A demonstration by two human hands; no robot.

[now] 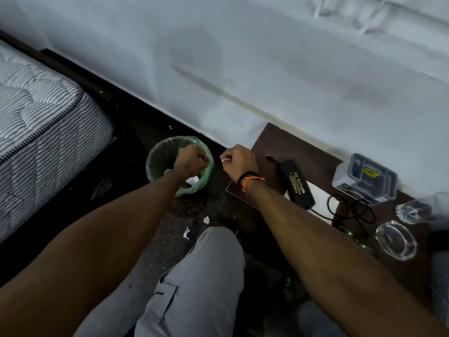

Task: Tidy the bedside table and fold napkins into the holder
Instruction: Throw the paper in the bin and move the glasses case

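Scrap [224,161] pinched in our right hand [239,164]: feather-light, soft, tearable; hold by fingertips. Left hand [192,160] curled over bin [155,159]; contents indiscernible.

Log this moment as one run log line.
left hand: fist over green-lined round waste bin | right hand: pinches small white scrap beside bin | white scraps on floor

Left hand [192,160] curled over green-lined bin [158,164] on floor; right hand [239,164] pinching small white scrap [224,161] beside it, near desk [272,144] corner.
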